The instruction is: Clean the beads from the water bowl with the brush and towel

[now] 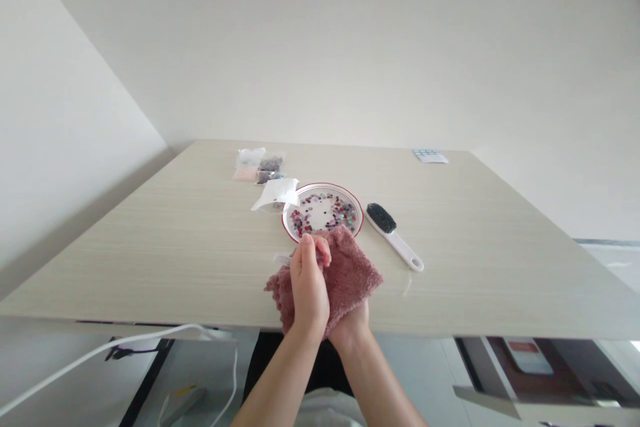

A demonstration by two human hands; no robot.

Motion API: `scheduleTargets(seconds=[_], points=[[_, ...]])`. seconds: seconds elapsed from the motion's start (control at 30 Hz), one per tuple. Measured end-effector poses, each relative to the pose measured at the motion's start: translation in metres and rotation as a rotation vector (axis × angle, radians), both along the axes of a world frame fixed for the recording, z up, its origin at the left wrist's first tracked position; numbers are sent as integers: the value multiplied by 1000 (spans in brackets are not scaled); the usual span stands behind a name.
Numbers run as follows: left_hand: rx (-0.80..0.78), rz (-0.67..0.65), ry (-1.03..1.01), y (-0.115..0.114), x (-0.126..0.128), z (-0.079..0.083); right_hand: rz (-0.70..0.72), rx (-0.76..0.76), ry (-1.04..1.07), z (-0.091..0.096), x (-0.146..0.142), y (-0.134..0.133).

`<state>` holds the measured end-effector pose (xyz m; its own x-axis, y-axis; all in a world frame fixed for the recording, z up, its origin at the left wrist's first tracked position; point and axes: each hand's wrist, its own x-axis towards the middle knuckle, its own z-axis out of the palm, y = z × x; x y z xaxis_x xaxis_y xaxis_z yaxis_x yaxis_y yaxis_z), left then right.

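Note:
A fluffy pink cloth (350,273) sits near the table's front edge, bunched between both hands. My left hand (309,283) lies on top of it with fingers curled, pinching the fabric. My right hand (353,323) is under the cloth, almost wholly covered by it; only the wrist shows. Just beyond the cloth stands a white plate with a red rim (290,230) holding several small coloured beads.
A white-handled brush with dark bristles (393,233) lies right of the plate. A small white bag (277,195) rests at the plate's left edge, with more small bags of beads (260,165) behind it. A small sheet (430,156) lies at the far right. The wooden table (175,247) stands against white walls.

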<state>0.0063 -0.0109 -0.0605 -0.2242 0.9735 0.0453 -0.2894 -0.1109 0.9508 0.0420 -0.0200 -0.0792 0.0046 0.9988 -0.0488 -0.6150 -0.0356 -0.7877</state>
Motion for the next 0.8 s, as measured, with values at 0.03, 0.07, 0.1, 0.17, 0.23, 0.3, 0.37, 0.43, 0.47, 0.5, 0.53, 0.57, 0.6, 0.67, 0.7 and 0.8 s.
scheduleTargets(seconds=[0.03,0.07,0.1,0.17,0.23,0.3,0.37,0.43,0.47,0.5,0.53,0.57,0.6,0.67,0.7,0.8], points=[[20,6,-16,2,0,2,-13,-38,88,3,-1,1],[39,5,-26,3,-1,3,-32,-72,172,6,-2,2],[55,-1,-26,3,-1,5,-52,-96,234,8,-2,3],[74,-25,1,2,-2,8,-67,-123,314,9,-2,3],[78,-73,33,0,-4,11,-43,-132,402,7,-1,2],[91,-134,60,-2,-5,13,-23,-109,472,3,0,0],[113,-188,91,-4,-5,15,-16,-77,459,2,1,-1],[146,-227,112,-4,-5,15,-5,-66,390,3,2,-1],[170,-232,113,-5,-5,15,1,-73,361,4,3,-1],[201,-224,114,-5,-5,16,10,-88,340,6,3,0],[243,-199,134,-5,-7,16,20,-106,331,7,4,0],[299,-159,186,-5,-10,17,31,-122,334,9,5,0],[363,-109,277,-4,-13,18,40,-135,345,11,7,1],[478,-14,541,-2,-21,18,45,-140,376,14,12,2],[513,16,672,0,-26,17,38,-129,393,16,15,2],[489,78,810,6,-36,8,-20,-87,397,24,23,4]])
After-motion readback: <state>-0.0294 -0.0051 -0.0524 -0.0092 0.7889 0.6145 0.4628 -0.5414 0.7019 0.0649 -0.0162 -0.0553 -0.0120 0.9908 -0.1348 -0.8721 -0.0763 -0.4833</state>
